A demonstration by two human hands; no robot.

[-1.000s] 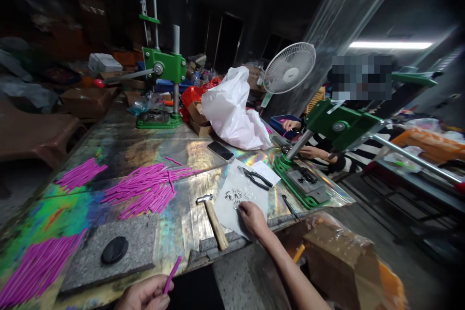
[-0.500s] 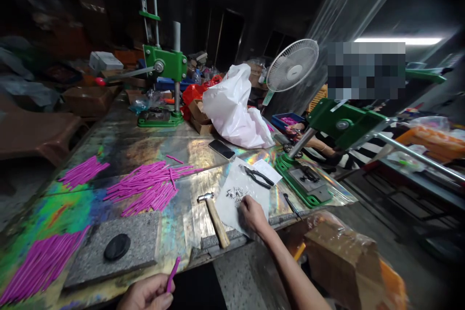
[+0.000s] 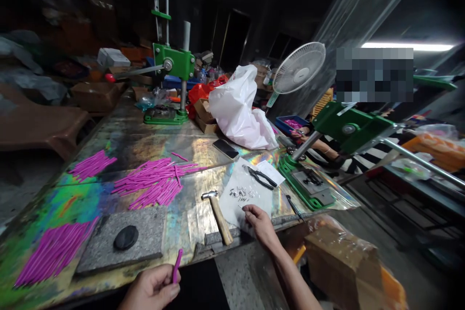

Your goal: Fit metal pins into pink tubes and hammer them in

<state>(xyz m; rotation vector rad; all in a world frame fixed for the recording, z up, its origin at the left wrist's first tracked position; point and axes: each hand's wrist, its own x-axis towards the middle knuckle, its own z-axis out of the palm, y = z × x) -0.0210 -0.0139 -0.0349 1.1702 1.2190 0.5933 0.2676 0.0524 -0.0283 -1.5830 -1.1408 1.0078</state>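
Note:
Low at the front edge, my left hand [image 3: 150, 288] pinches a short magenta tube-like strip [image 3: 177, 266] that points upward. My right hand [image 3: 260, 224] is closed over the near part of a white sheet [image 3: 228, 208], with a small shiny metal piece [image 3: 241, 207] between thumb and fingertips. Several similar metal pieces [image 3: 239, 193] lie scattered on the sheet just beyond it. Black-handled pliers [image 3: 262, 177] rest at the sheet's far right. Left of the sheet lies a hammer [image 3: 220, 217] with a wooden handle.
Magenta strips lie in a middle pile [image 3: 156, 181] and a near-left bundle [image 3: 54, 252]. A black disc [image 3: 126, 237] sits on a stone slab [image 3: 145, 256]. Green presses stand far left [image 3: 174, 60] and right [image 3: 308, 184]. Behind are a phone [image 3: 225, 148] and white bag [image 3: 238, 111]. A co-worker's arm [image 3: 323, 147] shows.
My right hand has drawn back from the metal pieces toward me, now with one in its fingertips. My left hand still holds the magenta strip. The whole view has shifted slightly.

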